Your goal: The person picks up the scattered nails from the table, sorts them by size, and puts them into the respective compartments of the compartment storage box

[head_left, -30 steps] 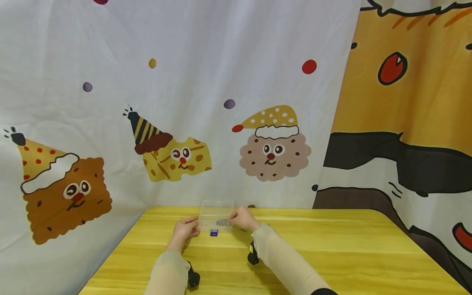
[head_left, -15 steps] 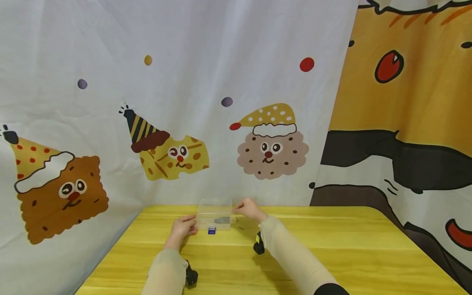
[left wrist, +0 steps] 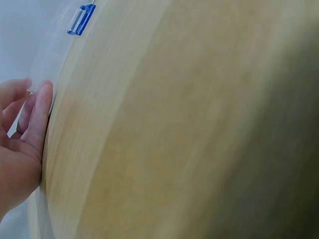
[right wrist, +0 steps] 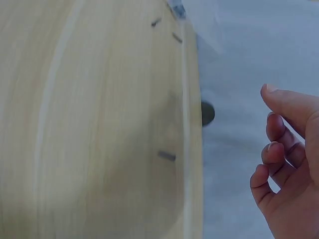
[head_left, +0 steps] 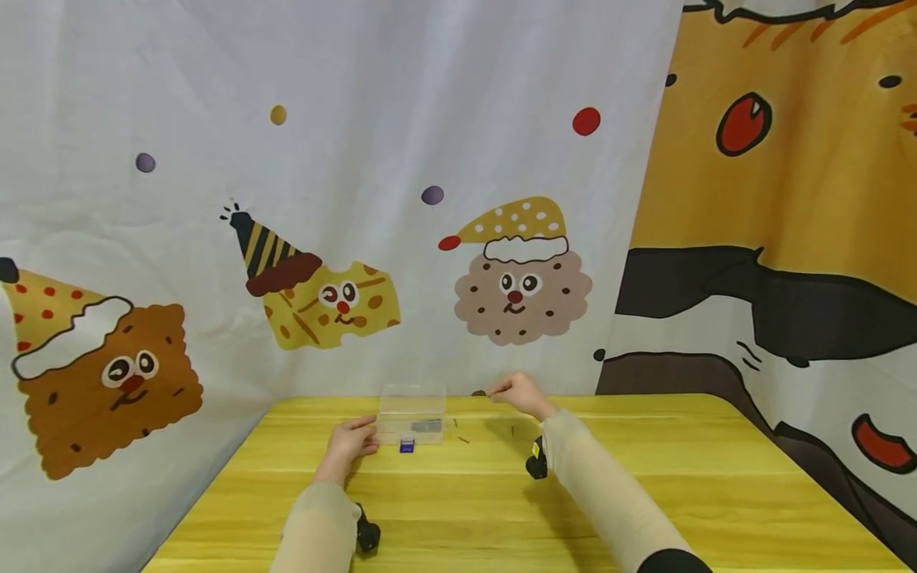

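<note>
A clear plastic box with its lid raised stands near the table's far edge. Small grey pieces lie in its right part, and a blue latch hangs at its front. My left hand grips the box's left side, thumb and fingers at its corner. My right hand is raised above the table, right of the box, with thumb and index tips close together in the head view. I cannot tell whether something tiny is between them. Its other fingers are loosely curled.
Small dark screw-like pieces lie right of the box: one near its side, another nearer me, and a third under the right hand. A patterned curtain hangs behind the wooden table.
My right hand has left the box's right side and moved right and upward over the table. The left hand stays at the box.
</note>
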`<state>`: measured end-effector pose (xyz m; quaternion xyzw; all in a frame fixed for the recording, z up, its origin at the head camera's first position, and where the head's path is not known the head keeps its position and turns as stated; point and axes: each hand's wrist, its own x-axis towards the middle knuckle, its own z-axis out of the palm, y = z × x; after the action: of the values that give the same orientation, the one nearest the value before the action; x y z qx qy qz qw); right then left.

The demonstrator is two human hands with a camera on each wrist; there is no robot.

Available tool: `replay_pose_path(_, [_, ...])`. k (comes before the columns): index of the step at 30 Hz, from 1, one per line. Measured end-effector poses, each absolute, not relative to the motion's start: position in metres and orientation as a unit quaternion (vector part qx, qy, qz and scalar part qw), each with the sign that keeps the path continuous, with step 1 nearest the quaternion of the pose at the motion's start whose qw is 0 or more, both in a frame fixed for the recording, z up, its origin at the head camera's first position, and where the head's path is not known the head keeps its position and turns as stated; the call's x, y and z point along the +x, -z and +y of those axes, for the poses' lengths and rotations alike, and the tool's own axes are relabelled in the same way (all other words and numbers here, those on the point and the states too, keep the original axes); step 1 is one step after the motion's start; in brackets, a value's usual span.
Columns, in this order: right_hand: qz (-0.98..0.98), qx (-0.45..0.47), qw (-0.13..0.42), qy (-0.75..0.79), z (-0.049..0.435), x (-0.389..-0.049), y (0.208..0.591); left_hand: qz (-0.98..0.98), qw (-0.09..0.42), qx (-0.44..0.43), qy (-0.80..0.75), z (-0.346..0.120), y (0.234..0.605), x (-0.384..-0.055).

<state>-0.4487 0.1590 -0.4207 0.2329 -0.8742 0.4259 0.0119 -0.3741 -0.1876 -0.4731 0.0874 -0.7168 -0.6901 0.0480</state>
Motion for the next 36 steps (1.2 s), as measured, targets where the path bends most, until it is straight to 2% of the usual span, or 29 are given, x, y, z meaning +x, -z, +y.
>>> replay_pose_path(4, [-0.876, 0.220, 0.009, -0.429, 0.174, -0.449, 0.428, -0.712, 0.053, 0.073, 0.697, -0.189, 0.474, -0.372])
replay_pose_path(8, [-0.878, 0.198, 0.007, -0.436, 0.185, -0.447, 0.440, -0.714, 0.055, 0.094, 0.692, -0.190, 0.476, -0.375])
replay_pose_path(18, [-0.895, 0.182, -0.014, -0.407, 0.193, -0.446, 0.465, -0.711, 0.051, 0.105, 0.693, -0.193, 0.479, -0.380])
replay_pose_path(36, [-0.898, 0.196, 0.001, -0.394, 0.198, -0.441, 0.470, -0.714, 0.048, 0.107, 0.690, -0.187, 0.476, -0.379])
